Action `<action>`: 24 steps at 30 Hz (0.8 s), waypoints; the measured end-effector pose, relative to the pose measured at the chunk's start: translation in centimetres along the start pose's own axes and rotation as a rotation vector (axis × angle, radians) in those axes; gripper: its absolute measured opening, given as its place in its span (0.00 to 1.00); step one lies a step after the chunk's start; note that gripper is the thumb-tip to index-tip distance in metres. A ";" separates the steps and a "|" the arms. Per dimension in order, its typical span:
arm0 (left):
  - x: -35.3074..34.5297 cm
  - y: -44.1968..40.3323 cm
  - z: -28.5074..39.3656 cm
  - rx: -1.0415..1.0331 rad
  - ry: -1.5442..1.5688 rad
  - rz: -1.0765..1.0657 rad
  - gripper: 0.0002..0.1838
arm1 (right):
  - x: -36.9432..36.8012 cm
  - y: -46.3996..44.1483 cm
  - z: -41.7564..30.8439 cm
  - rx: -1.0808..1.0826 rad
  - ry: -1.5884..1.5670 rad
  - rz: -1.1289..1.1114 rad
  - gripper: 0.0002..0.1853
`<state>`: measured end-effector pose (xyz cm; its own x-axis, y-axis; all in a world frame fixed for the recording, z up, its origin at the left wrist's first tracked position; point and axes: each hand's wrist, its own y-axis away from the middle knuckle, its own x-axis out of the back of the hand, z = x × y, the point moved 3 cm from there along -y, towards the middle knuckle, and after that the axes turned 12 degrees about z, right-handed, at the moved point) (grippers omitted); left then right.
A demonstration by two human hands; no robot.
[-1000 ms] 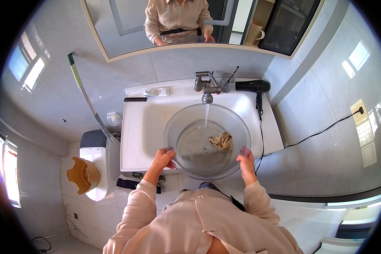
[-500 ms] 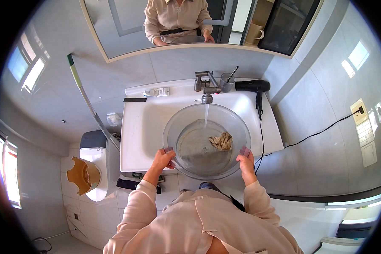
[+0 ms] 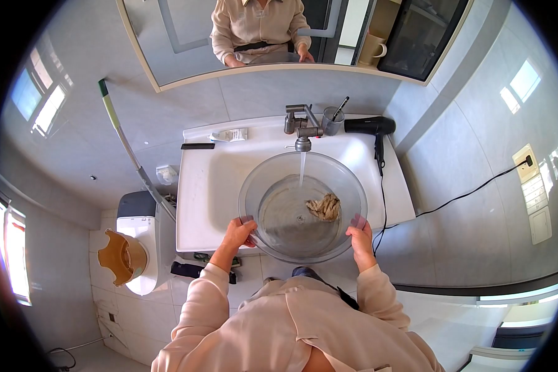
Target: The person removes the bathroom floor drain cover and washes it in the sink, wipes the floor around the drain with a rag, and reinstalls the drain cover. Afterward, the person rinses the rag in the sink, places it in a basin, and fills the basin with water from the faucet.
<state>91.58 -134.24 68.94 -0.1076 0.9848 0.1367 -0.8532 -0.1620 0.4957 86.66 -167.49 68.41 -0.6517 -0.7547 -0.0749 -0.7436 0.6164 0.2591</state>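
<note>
A clear round basin rests over the white sink under the faucet. Water runs from the spout into it, and a crumpled tan cloth lies in the water, right of the middle. My left hand grips the basin's rim at the lower left, thumb over the edge. At the lower right, my right hand is closed on the same rim. Parts of the fingers show through the clear plastic.
Behind the sink are a glass with a pen-like item, a white tube and a black comb. A black hair dryer trails its cord rightward to a wall socket. Left stand a toilet and a long-handled pole.
</note>
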 end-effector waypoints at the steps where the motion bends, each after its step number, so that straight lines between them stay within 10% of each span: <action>1: 0.0 0.0 0.0 -0.004 0.003 -0.002 0.12 | 0.1 -0.1 0.1 0.003 -0.001 -0.004 0.26; 24: 0.0 -0.1 0.2 -0.022 -0.002 -0.019 0.14 | -0.1 -0.2 0.3 0.014 0.010 0.023 0.24</action>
<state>91.75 -134.21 69.08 -0.0905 0.9875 0.1294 -0.8661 -0.1422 0.4792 86.83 -167.50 68.05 -0.6675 -0.7422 -0.0592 -0.7302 0.6370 0.2470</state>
